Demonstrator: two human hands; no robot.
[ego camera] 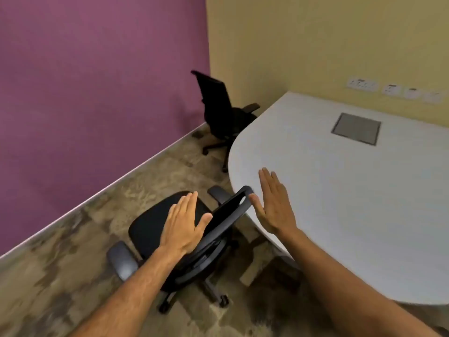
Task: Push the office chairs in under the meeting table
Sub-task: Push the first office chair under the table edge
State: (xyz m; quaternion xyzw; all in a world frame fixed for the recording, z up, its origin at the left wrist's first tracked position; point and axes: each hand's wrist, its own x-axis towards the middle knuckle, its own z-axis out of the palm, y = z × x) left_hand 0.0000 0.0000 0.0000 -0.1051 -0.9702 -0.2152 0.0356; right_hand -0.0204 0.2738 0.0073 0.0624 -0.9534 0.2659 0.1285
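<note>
Step in hand: turning the near chair (155, 227) to face the table, not yet pushing it in. Left hand (184, 222) flat and open above the seat, thumb touching or almost touching the front face of the backrest (228, 212). Right hand (274, 205) also flat and open, on the other side of the backrest, over the rounded edge of the tabletop (340, 190); thumb just beside the upper corner of the backrest frame. Fingers (190, 203) of both hands stretched out, gripping nothing. Backrest between the two palms, not clasped.

Position of the chair: on the patterned floor (73, 276), close beside the curved end of the table, seat pointing away from the table and toward the purple wall (97, 93), backrest toward the table edge. Wrong way round for going under, probably. Next move, as a judgement: closing the hands on the backrest frame, swivelling or rolling the chair around so the seat faces the table, then pushing. Armrests possibly too high for the tabletop; cannot tell from here.

Look of the chair: black padded seat, dark grey frame around the backrest, grey armrests, star base with wheels. A second black chair (218, 113) in the far corner, partly under the table already, back upright.
</note>
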